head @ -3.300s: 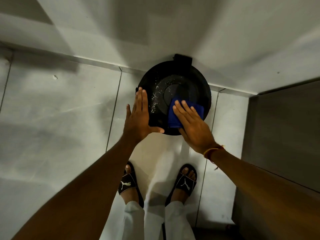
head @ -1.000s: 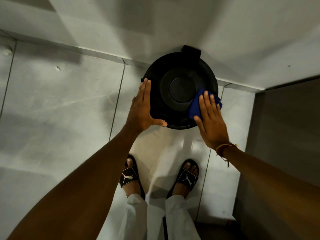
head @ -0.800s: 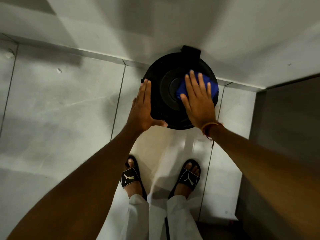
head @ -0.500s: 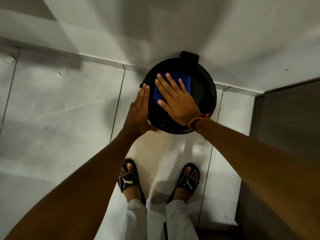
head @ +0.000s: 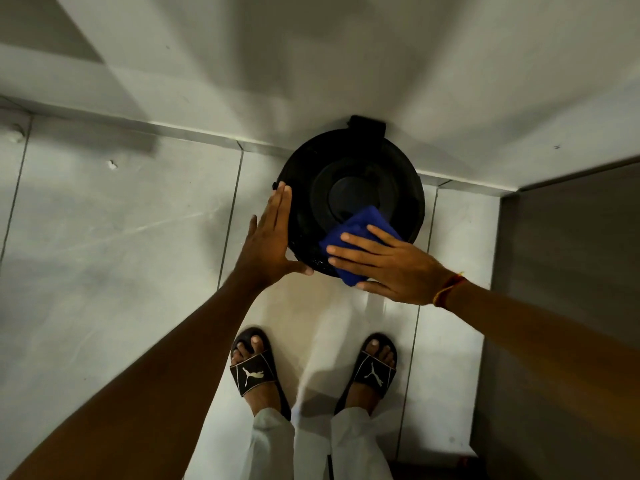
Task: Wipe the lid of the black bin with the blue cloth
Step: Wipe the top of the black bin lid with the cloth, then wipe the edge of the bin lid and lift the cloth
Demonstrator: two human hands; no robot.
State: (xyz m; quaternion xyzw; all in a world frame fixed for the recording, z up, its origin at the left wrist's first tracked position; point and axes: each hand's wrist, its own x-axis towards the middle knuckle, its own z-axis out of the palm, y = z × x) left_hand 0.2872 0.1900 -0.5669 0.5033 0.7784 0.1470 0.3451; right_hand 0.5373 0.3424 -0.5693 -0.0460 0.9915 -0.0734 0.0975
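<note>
The black bin (head: 349, 161) stands on the floor against the wall, seen from above, its round lid closed with raised rings and a hinge tab at the back. My left hand (head: 268, 244) lies flat with fingers straight against the lid's left rim. My right hand (head: 391, 263) presses the folded blue cloth (head: 360, 233) onto the near right part of the lid, fingers spread over the cloth. Part of the cloth hangs past the lid's front edge.
Pale floor tiles (head: 121, 237) spread to the left. The white wall (head: 311, 64) rises right behind the bin. A dark wooden panel (head: 571, 271) closes off the right side. My feet in black slides (head: 254, 372) stand just in front of the bin.
My right hand has swept the blue cloth from the lid's far left part round to its near right edge. The left hand has stayed on the left rim.
</note>
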